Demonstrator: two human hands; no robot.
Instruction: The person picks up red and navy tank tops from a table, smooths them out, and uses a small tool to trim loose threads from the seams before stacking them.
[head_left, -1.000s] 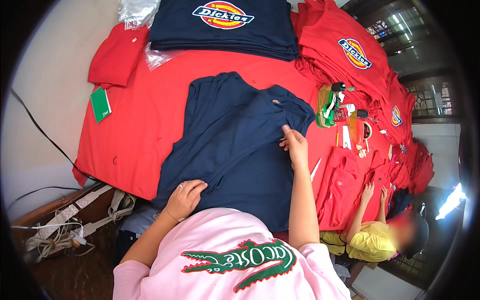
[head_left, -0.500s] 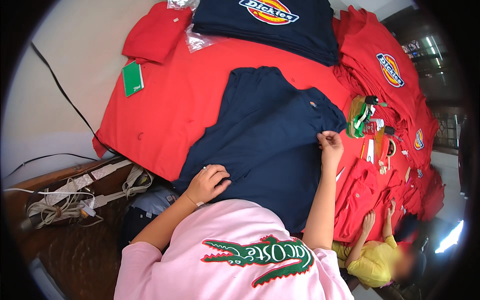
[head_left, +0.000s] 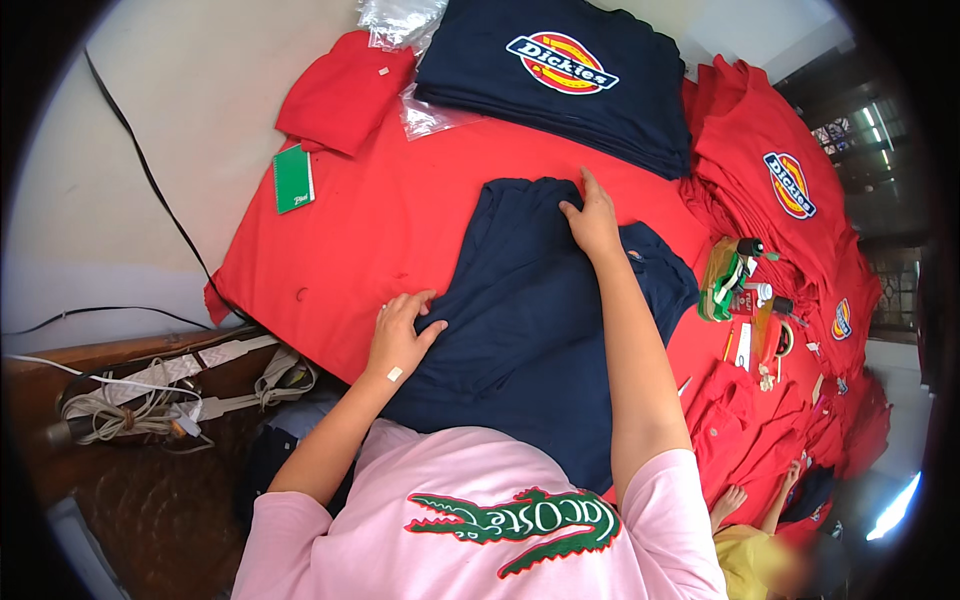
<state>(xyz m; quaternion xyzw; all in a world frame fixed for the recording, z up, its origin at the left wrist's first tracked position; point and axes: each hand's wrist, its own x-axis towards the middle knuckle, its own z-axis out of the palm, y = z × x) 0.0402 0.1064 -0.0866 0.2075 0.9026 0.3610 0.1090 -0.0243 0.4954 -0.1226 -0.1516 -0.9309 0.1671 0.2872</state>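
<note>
Navy shirt point(head_left: 540, 320) spread flat on a red cloth point(head_left: 390, 220), lying under both hands and reaching back toward the pink-shirted chest. Left hand point(head_left: 400, 335) laid open on the shirt's left edge, fingers point(head_left: 432, 327) spread and pressing the fabric where navy meets red; a small plaster on the wrist. Right hand point(head_left: 593, 218) stretched forward and flat on the shirt's far edge, fingers together, gripping nothing, only pressing down. Both palms down, neither closed around anything.

Just beyond the right hand, a stack of folded navy shirts point(head_left: 560, 80) with a round printed badge on top. Clear plastic bags point(head_left: 420, 110) tucked at the stack's near-left corner and beyond it. Beyond the left hand, a folded red garment point(head_left: 340, 95), and nearer, a small green notebook point(head_left: 293, 180) lying on the red cloth. To the right of the right hand, piles of red shirts point(head_left: 780, 180) with badges, well apart from the navy one. Near the right forearm, a green tape dispenser point(head_left: 722, 280) among small bottles and tags, too small to tell apart. Left of the left forearm, a tangle of white cables point(head_left: 150, 400) on a dark wooden surface. Low on the right, another person's hands point(head_left: 730, 500) on red cloth, apart from the work.
</note>
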